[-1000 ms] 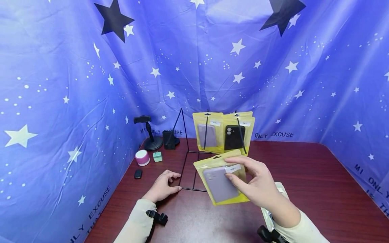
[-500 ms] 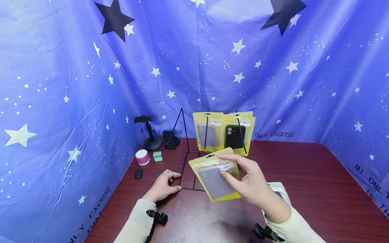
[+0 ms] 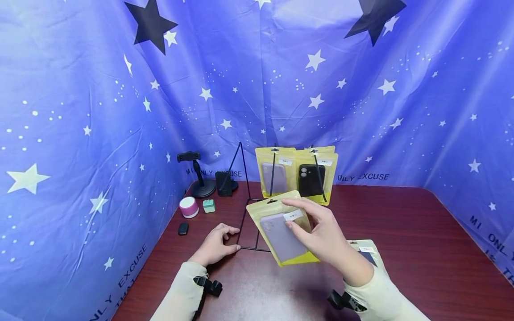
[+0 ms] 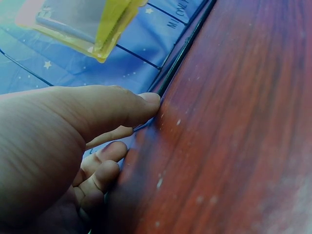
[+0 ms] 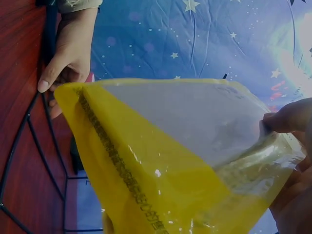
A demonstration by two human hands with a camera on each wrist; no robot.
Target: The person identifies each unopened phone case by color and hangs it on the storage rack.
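Observation:
My right hand [image 3: 327,232] pinches the upper right edge of a yellow-edged clear pouch [image 3: 283,236] that holds a lilac phone case. The pouch is tilted in the air over the base of a black wire display rack [image 3: 257,248]. Its hang hole is at the top. At the rack's front left corner, my left hand [image 3: 217,244] holds the base wire between thumb and fingers; in the left wrist view the thumb [image 4: 141,105] touches the wire. Two hooks on the rack carry similar pouches, a lilac-case pouch [image 3: 274,178] in front on the left and a black-case pouch [image 3: 311,180] on the right.
Another pouch [image 3: 371,254] lies on the table partly under my right forearm. At the left stand a black phone stand [image 3: 202,189], a small black device [image 3: 223,184], a pink-and-white round container [image 3: 188,207], a mint charger [image 3: 209,205] and a black fob [image 3: 183,228].
My right hand has carried the pouch a little left and slightly up, toward the rack's left part. My left hand has stayed at the rack's corner.

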